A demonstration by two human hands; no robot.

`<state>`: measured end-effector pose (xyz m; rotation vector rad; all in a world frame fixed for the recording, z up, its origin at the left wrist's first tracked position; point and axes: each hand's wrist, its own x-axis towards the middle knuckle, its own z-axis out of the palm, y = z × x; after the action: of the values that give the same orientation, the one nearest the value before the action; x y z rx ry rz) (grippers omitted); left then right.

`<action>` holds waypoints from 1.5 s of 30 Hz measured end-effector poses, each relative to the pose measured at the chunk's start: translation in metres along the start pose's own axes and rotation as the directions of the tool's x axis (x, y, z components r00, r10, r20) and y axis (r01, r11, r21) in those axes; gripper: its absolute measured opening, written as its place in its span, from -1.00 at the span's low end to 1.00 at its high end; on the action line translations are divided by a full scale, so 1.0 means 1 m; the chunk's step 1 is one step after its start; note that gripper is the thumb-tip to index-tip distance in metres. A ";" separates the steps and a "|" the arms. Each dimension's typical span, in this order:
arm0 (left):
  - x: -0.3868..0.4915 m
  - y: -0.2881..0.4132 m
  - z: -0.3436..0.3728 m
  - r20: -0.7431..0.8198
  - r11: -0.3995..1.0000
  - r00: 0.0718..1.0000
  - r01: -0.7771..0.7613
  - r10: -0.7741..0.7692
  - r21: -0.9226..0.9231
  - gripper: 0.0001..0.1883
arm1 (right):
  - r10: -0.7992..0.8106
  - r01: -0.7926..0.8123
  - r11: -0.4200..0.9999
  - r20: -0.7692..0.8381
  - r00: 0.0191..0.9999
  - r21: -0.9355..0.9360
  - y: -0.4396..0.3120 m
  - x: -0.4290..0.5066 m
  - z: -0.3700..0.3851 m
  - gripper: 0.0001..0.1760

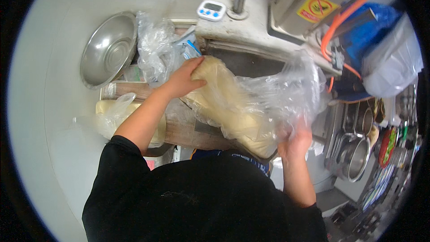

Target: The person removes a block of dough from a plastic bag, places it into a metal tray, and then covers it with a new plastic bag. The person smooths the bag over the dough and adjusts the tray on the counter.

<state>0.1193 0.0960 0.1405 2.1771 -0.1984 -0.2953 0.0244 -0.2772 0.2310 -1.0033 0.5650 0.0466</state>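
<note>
A long slab of pale yellow dough (231,97) in a clear plastic bag lies slantwise before me. My left hand (188,77) rests on its upper left end, thumb and fingers apart. At the lower right, my right hand (295,137) is closed on the clear plastic bag (289,87), partly hidden by the film. The bag's loose part stands up above that hand. Under my left forearm lies another pale yellow block (158,131) with a knotted clear bag (116,114) around or on it.
A steel bowl (111,50) leans at the left beside crumpled clear plastic (156,47). A white timer (211,10) sits on a white machine (255,16) with a metal post. An orange hose (331,33) hangs right of it. Steel pots (356,158) stand at the right.
</note>
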 end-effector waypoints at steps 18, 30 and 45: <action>-0.026 0.074 0.044 0.113 0.946 0.985 0.091 -0.132 0.312 0.01 | -0.103 0.108 0.994 0.218 0.971 -0.012 -0.033 -0.030 0.018 -0.69; 0.007 0.005 0.056 0.251 0.572 0.957 0.289 -0.147 -0.768 -0.25 | -0.091 0.090 0.996 0.086 0.992 0.024 -0.060 -0.011 -0.014 -0.57; 0.025 0.002 0.109 0.248 0.916 0.961 0.205 -0.121 -0.345 -0.35 | -0.136 0.102 0.987 0.311 0.941 0.123 -0.061 -0.013 -0.032 -0.52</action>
<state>0.1123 0.0046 0.0773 1.7869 -0.0748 -0.6228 0.0174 -0.3336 0.2717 -0.9021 0.2075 0.0697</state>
